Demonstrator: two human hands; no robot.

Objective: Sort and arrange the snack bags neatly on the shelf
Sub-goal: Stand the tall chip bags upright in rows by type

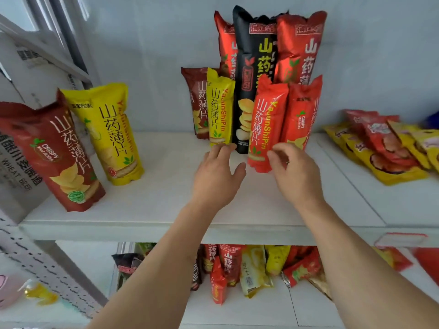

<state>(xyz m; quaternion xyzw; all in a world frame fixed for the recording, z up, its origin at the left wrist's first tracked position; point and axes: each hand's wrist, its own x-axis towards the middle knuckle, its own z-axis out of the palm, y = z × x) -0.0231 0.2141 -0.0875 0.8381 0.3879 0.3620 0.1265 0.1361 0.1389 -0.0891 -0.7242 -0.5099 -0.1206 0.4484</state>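
Observation:
On the white shelf (147, 219) a cluster of upright snack bags leans on the back wall: a tall black bag (255, 74), tall red bags (300, 46), a small yellow bag (219, 108), a dark red bag (195, 100) and two orange-red bags. My right hand (293, 172) pinches the lower edge of the front orange-red bag (267, 124), which tilts. My left hand (217, 174) is spread open, fingertips at the foot of the small yellow bag. At the left stand a large yellow bag (111, 131) and a large dark red bag (61, 157).
Flat red and yellow packets (389, 148) lie overlapped on the shelf's right end. A cardboard box (16, 167) stands at the far left. The lower shelf holds several mixed snack bags (251, 269). A perforated shelf upright (47, 269) runs down the lower left.

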